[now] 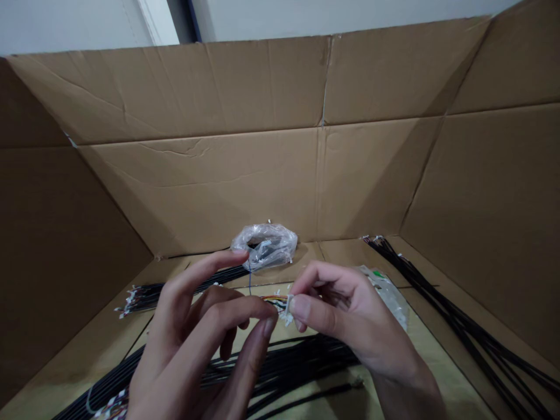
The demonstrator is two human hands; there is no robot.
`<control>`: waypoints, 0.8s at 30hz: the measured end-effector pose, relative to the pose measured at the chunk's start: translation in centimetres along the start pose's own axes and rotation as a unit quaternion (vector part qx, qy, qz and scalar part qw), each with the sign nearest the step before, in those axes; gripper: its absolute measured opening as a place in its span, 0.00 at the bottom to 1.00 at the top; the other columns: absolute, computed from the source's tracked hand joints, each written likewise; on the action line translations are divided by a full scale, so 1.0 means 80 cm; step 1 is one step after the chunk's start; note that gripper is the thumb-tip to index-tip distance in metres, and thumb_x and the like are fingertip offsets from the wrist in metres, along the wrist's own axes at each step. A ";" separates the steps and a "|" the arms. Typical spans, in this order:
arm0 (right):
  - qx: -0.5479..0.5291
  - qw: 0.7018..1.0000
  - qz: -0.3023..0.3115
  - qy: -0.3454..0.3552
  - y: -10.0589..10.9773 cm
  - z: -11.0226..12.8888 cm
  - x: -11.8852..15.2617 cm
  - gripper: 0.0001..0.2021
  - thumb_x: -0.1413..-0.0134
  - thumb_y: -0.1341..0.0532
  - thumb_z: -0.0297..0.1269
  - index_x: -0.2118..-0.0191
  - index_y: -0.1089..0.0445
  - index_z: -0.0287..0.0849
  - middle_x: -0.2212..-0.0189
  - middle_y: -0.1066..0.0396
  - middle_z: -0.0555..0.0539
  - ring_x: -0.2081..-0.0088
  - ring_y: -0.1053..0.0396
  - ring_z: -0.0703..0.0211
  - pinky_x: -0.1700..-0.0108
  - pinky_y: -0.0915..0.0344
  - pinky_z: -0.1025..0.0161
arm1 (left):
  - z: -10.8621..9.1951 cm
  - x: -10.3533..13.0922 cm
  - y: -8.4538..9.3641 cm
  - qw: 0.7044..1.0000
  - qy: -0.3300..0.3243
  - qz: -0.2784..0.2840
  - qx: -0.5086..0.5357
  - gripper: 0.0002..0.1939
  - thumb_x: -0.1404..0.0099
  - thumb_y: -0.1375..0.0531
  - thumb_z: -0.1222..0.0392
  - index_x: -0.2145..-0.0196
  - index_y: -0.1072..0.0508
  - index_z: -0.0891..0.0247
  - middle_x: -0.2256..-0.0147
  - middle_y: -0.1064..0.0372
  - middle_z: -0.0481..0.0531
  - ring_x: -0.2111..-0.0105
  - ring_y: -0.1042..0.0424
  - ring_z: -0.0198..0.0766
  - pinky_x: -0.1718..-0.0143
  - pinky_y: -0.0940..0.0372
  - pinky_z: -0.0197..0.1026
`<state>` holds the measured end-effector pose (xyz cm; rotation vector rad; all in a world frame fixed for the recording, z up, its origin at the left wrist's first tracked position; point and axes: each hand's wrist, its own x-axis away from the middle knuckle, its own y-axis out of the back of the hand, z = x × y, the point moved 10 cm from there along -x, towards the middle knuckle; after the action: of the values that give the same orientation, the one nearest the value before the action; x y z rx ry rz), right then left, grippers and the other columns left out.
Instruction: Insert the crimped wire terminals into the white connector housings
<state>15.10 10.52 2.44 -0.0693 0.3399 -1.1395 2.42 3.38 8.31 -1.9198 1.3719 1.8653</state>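
Note:
My right hand (345,309) pinches a small white connector (289,303) between thumb and fingertips. Thin coloured wires (273,299), red, yellow and dark among them, run left from the connector to my left hand (210,332). There, thumb and a finger press together on the wires, while the index finger is raised. A single blue wire (249,282) stands up near that raised finger. Below both hands lie several black cables (301,364). Small white pieces, partly hidden, show behind the connector.
Cardboard walls (210,169) surround the work surface. At the back sits a clear plastic bag (265,245). Black cable bundles lie at the left (149,294), the front left (109,385) and along the right (441,309). Another plastic bag (389,297) is behind my right hand.

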 end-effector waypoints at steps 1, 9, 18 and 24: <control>-0.002 1.000 0.000 -0.001 0.000 0.000 0.000 0.12 0.46 0.27 0.44 0.69 0.26 0.41 0.77 0.30 0.55 0.73 0.37 0.67 0.68 0.40 0.68 | -0.001 0.000 0.000 1.000 -0.003 -0.001 -0.002 0.09 0.30 0.42 0.67 0.62 0.26 0.53 0.44 0.37 0.49 0.62 0.24 0.35 0.65 0.29 0.41; -0.012 1.000 0.005 -0.001 -0.001 -0.001 0.005 0.13 0.46 0.27 0.44 0.69 0.26 0.41 0.77 0.30 0.55 0.73 0.37 0.68 0.69 0.40 0.69 | 0.001 0.002 0.003 1.000 0.004 -0.002 -0.001 0.09 0.30 0.42 0.67 0.62 0.26 0.52 0.44 0.37 0.49 0.62 0.23 0.36 0.65 0.29 0.42; -0.018 1.000 0.010 -0.002 -0.003 -0.001 0.002 0.13 0.46 0.27 0.44 0.69 0.27 0.41 0.76 0.30 0.55 0.73 0.37 0.68 0.68 0.39 0.69 | 0.003 0.004 0.002 1.000 0.011 -0.005 0.010 0.09 0.31 0.41 0.68 0.62 0.26 0.53 0.43 0.38 0.47 0.66 0.23 0.32 0.64 0.29 0.42; -0.018 1.000 0.010 0.000 -0.003 0.000 0.002 0.12 0.46 0.27 0.43 0.69 0.26 0.41 0.76 0.30 0.55 0.73 0.37 0.68 0.69 0.40 0.69 | 0.003 0.004 0.003 1.000 0.001 -0.005 0.006 0.09 0.30 0.42 0.67 0.62 0.26 0.52 0.43 0.38 0.47 0.63 0.24 0.33 0.65 0.29 0.40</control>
<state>14.93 10.30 2.44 -0.0969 0.3596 -1.1130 2.04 3.23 8.13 -1.9189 1.3673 1.8470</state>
